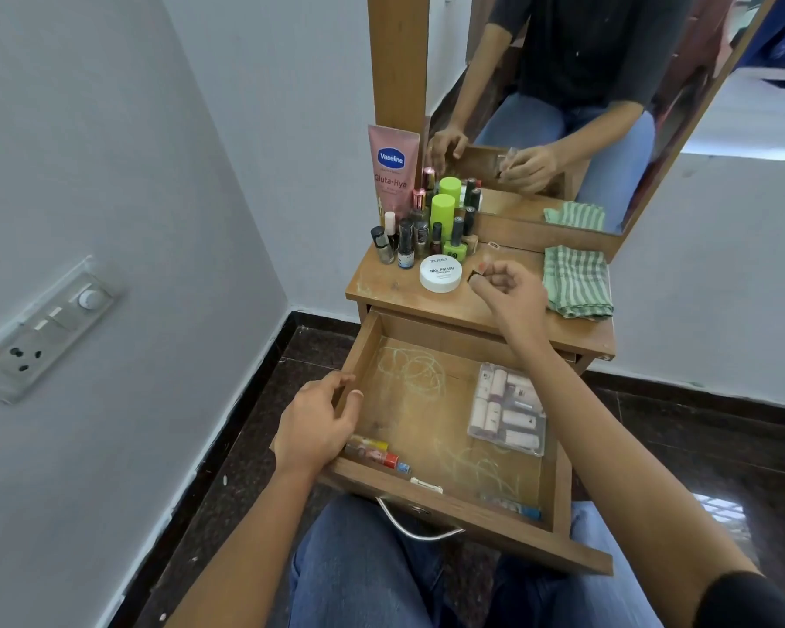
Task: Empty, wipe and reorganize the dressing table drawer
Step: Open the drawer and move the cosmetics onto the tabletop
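Inside drawer (427, 419): clear pouch (508, 410), loose tubes (375, 453).

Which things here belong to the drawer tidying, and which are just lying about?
In the job: open wooden drawer; clear plastic pack of small tubes inside it; green striped cloth; nail polish bottles and white round tub; left hand gripping the drawer wall; right hand pinching small dark item.
Just there: white wall switch panel; wood-framed mirror.

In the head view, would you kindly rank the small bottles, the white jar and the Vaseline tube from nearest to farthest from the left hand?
1. small bottles, in the front left corner of the drawer, beside the left hand.
2. white jar, on the tabletop, front middle.
3. Vaseline tube, standing at the back left.
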Motion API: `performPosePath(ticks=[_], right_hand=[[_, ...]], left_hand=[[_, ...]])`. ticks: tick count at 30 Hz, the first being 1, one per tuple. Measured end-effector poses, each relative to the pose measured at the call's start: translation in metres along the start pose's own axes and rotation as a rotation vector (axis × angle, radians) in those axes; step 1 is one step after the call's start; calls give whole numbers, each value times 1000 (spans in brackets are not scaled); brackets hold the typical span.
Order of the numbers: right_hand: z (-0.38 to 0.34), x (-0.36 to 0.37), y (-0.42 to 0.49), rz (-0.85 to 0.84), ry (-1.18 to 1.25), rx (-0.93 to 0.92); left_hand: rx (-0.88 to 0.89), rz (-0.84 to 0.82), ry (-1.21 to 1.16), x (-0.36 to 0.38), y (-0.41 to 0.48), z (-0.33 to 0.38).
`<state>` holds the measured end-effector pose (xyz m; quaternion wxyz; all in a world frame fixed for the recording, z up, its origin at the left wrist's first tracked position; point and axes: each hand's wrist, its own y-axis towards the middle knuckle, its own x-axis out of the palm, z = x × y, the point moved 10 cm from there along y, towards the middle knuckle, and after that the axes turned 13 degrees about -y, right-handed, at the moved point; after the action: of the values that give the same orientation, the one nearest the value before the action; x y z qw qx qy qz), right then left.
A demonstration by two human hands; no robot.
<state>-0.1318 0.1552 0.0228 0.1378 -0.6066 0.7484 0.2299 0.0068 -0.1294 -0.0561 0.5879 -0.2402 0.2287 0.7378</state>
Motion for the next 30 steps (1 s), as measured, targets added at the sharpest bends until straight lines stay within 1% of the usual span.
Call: performPosePath(ticks=[4, 9, 17, 23, 25, 26, 27, 28, 29, 30], right_hand=[[-18, 22, 25, -25, -164, -42], [-20, 48, 41, -36, -185, -34], [-13, 54, 38, -30, -173, -18], [-12, 53, 37, -29, -240, -45], [-10, 42, 29, 37, -229, -31], [-11, 32, 19, 115, -214, -40], [-15, 23, 3, 211, -222, -91], [-22, 19, -17, 279, -258, -191], [-30, 25, -39, 275, -297, -320], [-33, 41, -60, 168, -306, -450]], left_hand=[[-11, 1, -3, -1, 0, 0], [-9, -5, -12, 0, 0, -2], [-13, 0, -15, -1, 0, 0], [-11, -1, -15, -1, -1, 1], [-19, 1, -11, -1, 0, 2], [-23, 1, -6, -2, 0, 2], [-24, 0, -2, -2, -1, 3], [-25, -2, 1, -2, -1, 4], [-24, -3, 0, -2, -2, 4], [-23, -2, -1, -3, -2, 5]])
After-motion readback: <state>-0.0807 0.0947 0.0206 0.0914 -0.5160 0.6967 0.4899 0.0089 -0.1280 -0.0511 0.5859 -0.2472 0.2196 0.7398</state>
